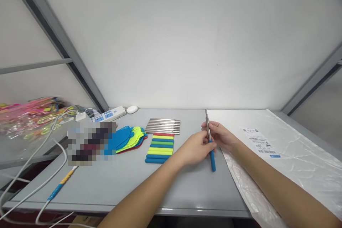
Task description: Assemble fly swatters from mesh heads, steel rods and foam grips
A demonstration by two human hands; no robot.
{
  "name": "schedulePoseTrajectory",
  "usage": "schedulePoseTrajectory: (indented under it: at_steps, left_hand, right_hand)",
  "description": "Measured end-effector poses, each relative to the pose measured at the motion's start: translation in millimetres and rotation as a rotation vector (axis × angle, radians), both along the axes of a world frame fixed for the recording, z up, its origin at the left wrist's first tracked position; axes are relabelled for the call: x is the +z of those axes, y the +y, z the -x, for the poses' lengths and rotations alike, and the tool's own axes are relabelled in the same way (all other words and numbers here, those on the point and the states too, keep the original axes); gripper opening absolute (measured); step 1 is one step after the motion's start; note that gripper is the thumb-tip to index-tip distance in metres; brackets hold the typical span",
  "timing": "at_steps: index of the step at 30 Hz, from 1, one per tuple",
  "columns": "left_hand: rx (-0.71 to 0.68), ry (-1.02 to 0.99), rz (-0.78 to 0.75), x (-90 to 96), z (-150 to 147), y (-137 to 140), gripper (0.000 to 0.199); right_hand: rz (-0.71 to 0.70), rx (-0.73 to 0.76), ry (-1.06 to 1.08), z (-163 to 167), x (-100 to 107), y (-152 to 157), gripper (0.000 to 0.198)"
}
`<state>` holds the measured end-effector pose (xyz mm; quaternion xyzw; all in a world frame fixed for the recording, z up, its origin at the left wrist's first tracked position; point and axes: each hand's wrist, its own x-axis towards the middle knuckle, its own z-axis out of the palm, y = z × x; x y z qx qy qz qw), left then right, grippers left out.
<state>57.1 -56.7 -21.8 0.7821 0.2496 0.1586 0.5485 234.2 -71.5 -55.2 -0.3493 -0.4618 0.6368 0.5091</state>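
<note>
A metal telescopic rod (208,124) with a blue grip sleeve (212,162) stands tilted nearly upright in the picture, held in both hands. My left hand (196,148) is closed round it where the blue sleeve meets the metal. Higher up, the fingers of my right hand (220,134) are closed on the metal part. To the left lies a row of bare metal rods (162,126). Just below them are several coloured grip sleeves (160,148) in red, yellow, green and blue. Further left, flat perforated fly swatter heads (129,139) in blue, yellow and red overlap in a pile.
A white plastic mailing bag (291,139) with a printed label (260,143) covers the right side of the grey table (187,192). At the left are a power strip (109,114), a white mouse-like object (131,109), white cables (64,160), a blurred patch and bagged colourful items (32,121).
</note>
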Motion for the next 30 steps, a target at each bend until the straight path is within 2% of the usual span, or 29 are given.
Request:
schedulePoseTrajectory:
  at_steps: [4,9,11,14,18,22,27,30]
  left_hand:
    - [0.085,-0.12,-0.089,4.3,-12,14,0.02]
    - [0.138,-0.201,-0.167,6.7,2,25,0.022]
    - [0.159,-0.229,-0.168,6.2,8,27,0.025]
    - [0.228,-0.298,-0.144,6.0,12,25,0.025]
    - [0.275,-0.395,-0.048,10.9,12,13,0.029]
    - [0.334,-0.521,-0.065,18.0,14,6,0.028]
    - [0.495,-0.648,-0.08,18.9,17,12,0.023]
    - [0.536,-0.673,-0.053,16.3,18,15,0.023]
  right_hand:
    - [-0.049,0.033,-0.057,-7,0,1,0.039]
    - [-0.091,0.142,-0.196,-2,-2,5,0.053]
    - [-0.1,0.164,-0.274,3,-3,5,0.048]
    - [-0.114,0.172,-0.411,13,-2,1,0.029]
    - [-0.15,0.132,-0.582,27,3,-9,0.018]
    - [-0.185,0.077,-0.689,33,6,-11,0.018]
    - [-0.217,0.025,-0.76,32,7,-10,0.02]
    - [-0.236,-0.042,-0.807,35,5,-12,0.022]
